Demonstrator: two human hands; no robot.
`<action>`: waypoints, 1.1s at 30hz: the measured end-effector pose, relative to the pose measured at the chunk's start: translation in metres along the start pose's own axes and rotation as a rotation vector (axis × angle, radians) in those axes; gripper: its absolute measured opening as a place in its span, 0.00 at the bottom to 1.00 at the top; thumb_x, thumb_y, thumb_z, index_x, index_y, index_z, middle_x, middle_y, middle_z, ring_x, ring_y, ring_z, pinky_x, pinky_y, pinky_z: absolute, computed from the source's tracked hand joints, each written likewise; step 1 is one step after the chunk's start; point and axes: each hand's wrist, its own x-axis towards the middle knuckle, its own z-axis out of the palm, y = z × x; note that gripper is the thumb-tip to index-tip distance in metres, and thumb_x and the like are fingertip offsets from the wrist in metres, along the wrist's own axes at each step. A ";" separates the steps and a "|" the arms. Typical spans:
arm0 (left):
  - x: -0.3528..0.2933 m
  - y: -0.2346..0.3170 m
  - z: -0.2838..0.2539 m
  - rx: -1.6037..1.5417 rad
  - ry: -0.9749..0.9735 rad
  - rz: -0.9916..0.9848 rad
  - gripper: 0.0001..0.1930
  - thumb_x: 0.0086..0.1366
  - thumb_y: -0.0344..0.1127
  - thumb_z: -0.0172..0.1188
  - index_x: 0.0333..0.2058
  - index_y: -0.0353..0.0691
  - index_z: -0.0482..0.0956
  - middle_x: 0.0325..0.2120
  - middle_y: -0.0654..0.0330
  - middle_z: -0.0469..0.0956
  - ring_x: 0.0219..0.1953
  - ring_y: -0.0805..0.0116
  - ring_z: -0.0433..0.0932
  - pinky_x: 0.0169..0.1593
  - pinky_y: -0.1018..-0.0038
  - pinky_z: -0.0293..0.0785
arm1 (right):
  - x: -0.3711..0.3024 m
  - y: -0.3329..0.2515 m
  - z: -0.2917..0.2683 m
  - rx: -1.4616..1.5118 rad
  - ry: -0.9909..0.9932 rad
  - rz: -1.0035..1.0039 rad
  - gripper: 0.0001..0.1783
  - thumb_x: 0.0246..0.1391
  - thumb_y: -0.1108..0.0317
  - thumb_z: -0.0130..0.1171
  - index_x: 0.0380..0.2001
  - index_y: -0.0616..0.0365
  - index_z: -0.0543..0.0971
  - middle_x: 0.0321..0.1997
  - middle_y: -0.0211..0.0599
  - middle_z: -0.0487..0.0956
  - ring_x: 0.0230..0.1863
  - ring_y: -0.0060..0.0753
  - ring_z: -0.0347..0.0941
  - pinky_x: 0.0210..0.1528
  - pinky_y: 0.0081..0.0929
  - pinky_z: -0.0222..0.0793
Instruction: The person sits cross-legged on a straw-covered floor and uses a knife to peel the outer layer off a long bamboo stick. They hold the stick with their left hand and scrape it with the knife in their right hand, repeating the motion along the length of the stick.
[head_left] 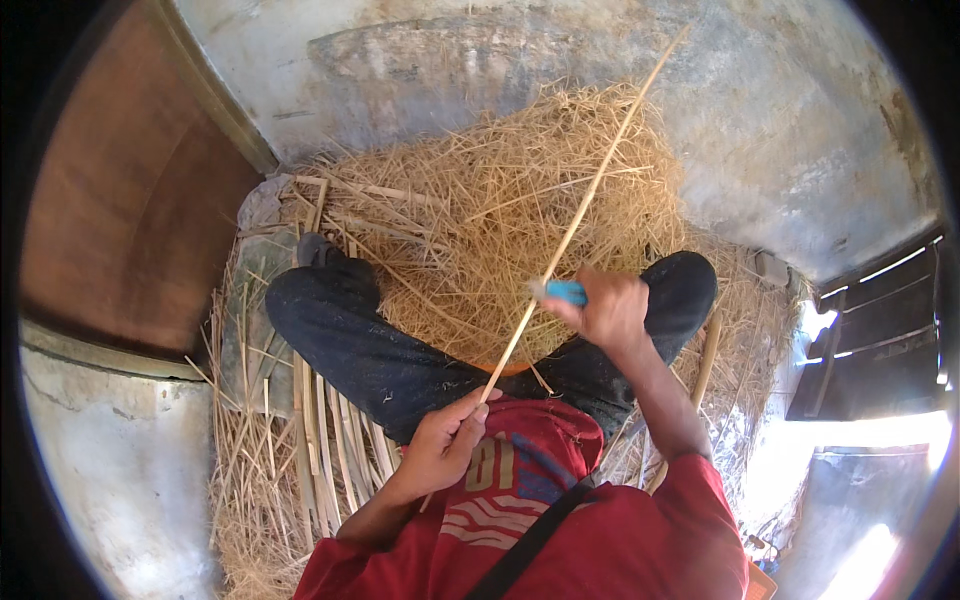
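Note:
A long, thin, pale bamboo strip runs slantwise from my lap up toward the far wall. Its near part lies in my left hand, whose fingers are closed around it in front of my red shirt. My right hand is closed on a small blue-handled tool further up the strip. The tool's greyish end meets the strip and is blurred, so its exact kind does not show. Between my bent legs and beyond them spreads a large heap of straw-coloured shavings.
Several split bamboo lengths lie by my left leg, and a thicker pole rests beside my right knee. A stained plaster wall rises behind the heap. At far left stands a brown panel; an orange crate corner shows lower right.

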 end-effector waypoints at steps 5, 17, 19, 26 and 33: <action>-0.004 0.002 -0.005 0.057 0.012 -0.047 0.16 0.70 0.31 0.45 0.53 0.33 0.70 0.19 0.71 0.64 0.21 0.85 0.60 0.25 0.85 0.59 | 0.012 0.018 0.005 -0.010 -0.015 0.028 0.36 0.46 0.28 0.51 0.11 0.52 0.67 0.08 0.34 0.66 0.09 0.39 0.66 0.14 0.34 0.63; -0.033 -0.020 -0.024 0.271 0.006 -0.102 0.15 0.69 0.33 0.47 0.50 0.33 0.74 0.29 0.63 0.78 0.31 0.77 0.74 0.37 0.80 0.70 | 0.015 0.305 0.011 -0.565 0.034 0.736 0.21 0.55 0.51 0.47 0.29 0.58 0.79 0.26 0.50 0.79 0.26 0.52 0.76 0.29 0.47 0.70; -0.065 -0.032 -0.042 0.323 0.072 -0.126 0.15 0.68 0.33 0.49 0.48 0.33 0.76 0.44 0.54 0.79 0.47 0.69 0.76 0.51 0.76 0.68 | 0.053 0.298 -0.060 -0.445 0.132 1.054 0.24 0.59 0.50 0.44 0.32 0.61 0.79 0.28 0.50 0.80 0.26 0.52 0.75 0.30 0.50 0.69; -0.002 -0.013 -0.021 0.018 0.121 -0.117 0.17 0.69 0.29 0.47 0.54 0.32 0.70 0.18 0.73 0.61 0.21 0.86 0.58 0.25 0.86 0.57 | 0.026 0.053 -0.018 0.145 -0.093 0.436 0.33 0.53 0.35 0.51 0.18 0.58 0.78 0.11 0.46 0.70 0.18 0.47 0.73 0.22 0.43 0.67; 0.001 -0.014 -0.012 0.070 0.152 -0.083 0.18 0.69 0.33 0.48 0.55 0.32 0.69 0.17 0.72 0.64 0.20 0.85 0.62 0.25 0.83 0.62 | -0.021 -0.055 0.001 0.281 -0.258 -0.061 0.35 0.43 0.30 0.57 0.09 0.51 0.69 0.06 0.35 0.67 0.08 0.37 0.68 0.14 0.35 0.65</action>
